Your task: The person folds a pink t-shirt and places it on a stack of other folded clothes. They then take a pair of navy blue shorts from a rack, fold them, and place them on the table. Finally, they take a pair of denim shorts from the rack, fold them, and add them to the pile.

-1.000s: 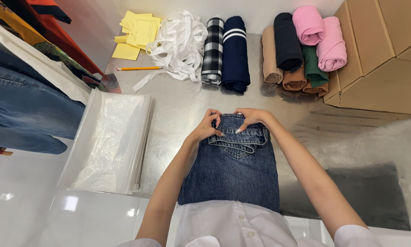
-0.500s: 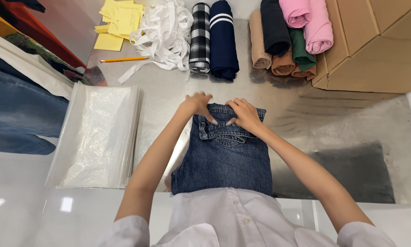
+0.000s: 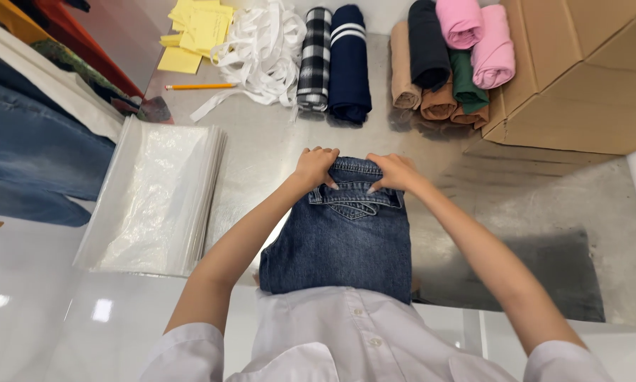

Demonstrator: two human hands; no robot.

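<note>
A pair of dark blue folded jeans lies flat on the steel table right in front of me, waistband at the far end. My left hand grips the waistband's left corner with curled fingers. My right hand grips the waistband's right side in the same way. Both forearms reach out over the denim. The near end of the jeans is hidden under my white shirt.
A stack of clear plastic bags lies at the left. Rolled garments line the far edge, beside white straps, yellow notes and a pencil. A cardboard box stands far right. More jeans lie far left.
My view has shifted and dipped slightly, so the table's far edge sits higher in frame. Both hands stay on the waistband, now a little further apart.
</note>
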